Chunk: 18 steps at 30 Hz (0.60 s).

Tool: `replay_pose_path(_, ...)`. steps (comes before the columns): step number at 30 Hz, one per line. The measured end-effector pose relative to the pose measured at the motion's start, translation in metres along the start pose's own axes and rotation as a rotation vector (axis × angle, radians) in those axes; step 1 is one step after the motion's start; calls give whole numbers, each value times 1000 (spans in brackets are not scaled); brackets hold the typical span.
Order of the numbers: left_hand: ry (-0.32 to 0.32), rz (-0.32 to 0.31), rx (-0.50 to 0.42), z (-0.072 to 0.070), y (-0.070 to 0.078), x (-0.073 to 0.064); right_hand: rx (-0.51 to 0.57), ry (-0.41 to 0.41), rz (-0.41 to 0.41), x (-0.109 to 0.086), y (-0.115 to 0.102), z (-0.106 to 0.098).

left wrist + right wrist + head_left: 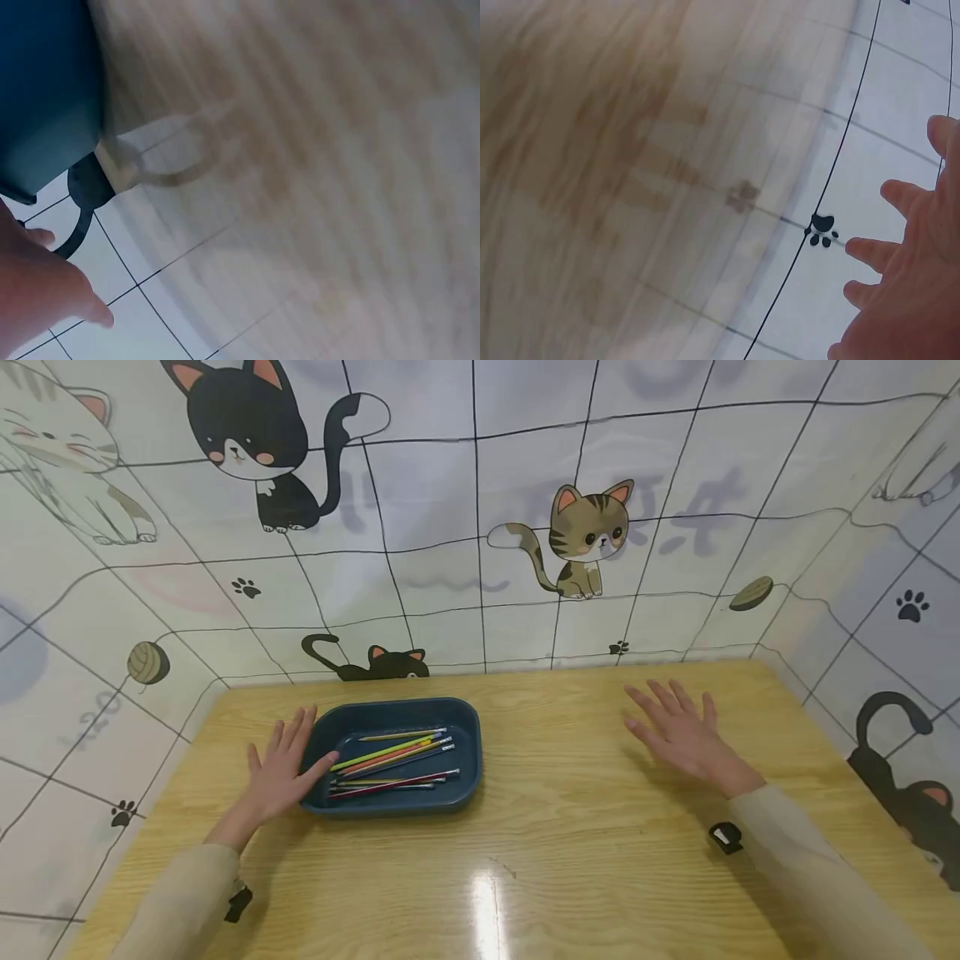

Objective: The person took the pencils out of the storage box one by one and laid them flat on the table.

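So we've got a loose bunch of pencils (392,755) lying inside the blue tray (397,811), mostly toward its left and middle. Their long axes run roughly left to right, same as the tray's long side, with the right ends angled a little farther from us. What look like the eraser ends are on the right, so the other ends sit toward the left hand (281,770). For us that's the relation that matters: from that hand the pencils are just off to its right, and its thumb reaches in over the tray's left end. We can't tell if the thumb actually touches the rim. Its grip is apart, fingers spread and pretty straight, clamped on nothing. The right hand (682,735) is clearly the farther one, well apart from the tray, so from there the pencils lie way over to its left. Same deal with its grip: fingers fanned out, nothing held. All of this is at the wooden desk (570,843), tray left of centre and near the far edge, with a cartoon-cat backdrop (427,585) standing behind it.
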<state>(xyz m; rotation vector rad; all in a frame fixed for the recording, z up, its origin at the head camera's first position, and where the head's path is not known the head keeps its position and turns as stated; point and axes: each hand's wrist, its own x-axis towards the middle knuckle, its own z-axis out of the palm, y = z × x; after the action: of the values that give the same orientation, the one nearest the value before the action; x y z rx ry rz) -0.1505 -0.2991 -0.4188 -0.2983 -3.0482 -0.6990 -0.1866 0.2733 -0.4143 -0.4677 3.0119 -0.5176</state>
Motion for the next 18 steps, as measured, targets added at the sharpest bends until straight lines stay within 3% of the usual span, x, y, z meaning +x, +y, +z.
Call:
replay_pose_path(11, -125, 53, -152, 0, 4, -5, 18, -2, -82, 5, -24, 6)
replay_pose_path(18, -215, 85, -219, 4, 4, -1, 11, 9, -163, 10, -41, 7)
